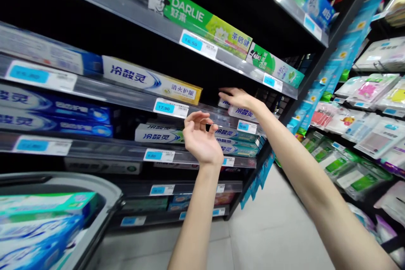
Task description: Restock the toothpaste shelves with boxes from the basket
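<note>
My left hand point(200, 137) hangs in the air in front of the shelves, palm turned up, fingers curled loosely and apart, holding nothing. My right hand point(238, 98) reaches further in and lies flat, fingers stretched out, on top of a white toothpaste box point(243, 113) on the third shelf. Below it lie stacked teal toothpaste boxes point(237, 135). A long white and yellow toothpaste box point(152, 80) sits to the left on the same shelf.
Green Darlie toothpaste boxes point(202, 19) line the shelf above. A grey basket point(98, 190) with several toothpaste boxes point(41, 219) is at lower left. Racks of packaged goods point(363, 135) stand on the right. Pale tiled floor point(268, 228) runs between.
</note>
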`<state>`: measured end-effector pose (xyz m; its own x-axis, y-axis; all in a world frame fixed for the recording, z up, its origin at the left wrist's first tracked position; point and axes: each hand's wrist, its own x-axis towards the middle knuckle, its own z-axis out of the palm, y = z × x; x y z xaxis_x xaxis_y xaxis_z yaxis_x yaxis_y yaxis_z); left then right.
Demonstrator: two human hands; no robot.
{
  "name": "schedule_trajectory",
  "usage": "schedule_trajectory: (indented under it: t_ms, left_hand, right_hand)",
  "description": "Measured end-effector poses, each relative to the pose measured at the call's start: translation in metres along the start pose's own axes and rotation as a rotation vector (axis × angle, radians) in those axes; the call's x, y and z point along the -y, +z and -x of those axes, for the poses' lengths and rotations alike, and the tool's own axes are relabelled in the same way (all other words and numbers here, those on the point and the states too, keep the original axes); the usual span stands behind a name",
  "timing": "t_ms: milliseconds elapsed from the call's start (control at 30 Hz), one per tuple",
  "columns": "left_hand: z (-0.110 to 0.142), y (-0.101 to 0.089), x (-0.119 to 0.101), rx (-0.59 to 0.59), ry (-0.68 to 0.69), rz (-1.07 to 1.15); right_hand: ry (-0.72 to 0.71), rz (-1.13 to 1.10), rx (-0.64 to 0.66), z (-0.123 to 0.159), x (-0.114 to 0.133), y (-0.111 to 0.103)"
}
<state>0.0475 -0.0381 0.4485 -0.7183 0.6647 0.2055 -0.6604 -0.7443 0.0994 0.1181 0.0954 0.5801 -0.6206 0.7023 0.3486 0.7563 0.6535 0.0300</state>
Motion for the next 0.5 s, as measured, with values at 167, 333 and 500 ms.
schedule_trajectory:
  t_ms: [167, 333, 500]
  left_hand:
    - [-0.002, -0.001, -0.006, 0.015, 0.013, -0.018]
    - [-0.009, 0.001, -0.004, -0.037, -0.006, 0.026]
    - [0.008, 0.014, -0.008, -0.075, -0.077, 0.073]
  right_hand:
    - [0.093, -0.001, 0.024, -0.014, 0.002, 0.013]
    - [0.148, 0.032, -0.058, -0.004, -0.007, 0.011]
    - [0.099, 0.083, -0.155, 0.017, -0.001, 0.004]
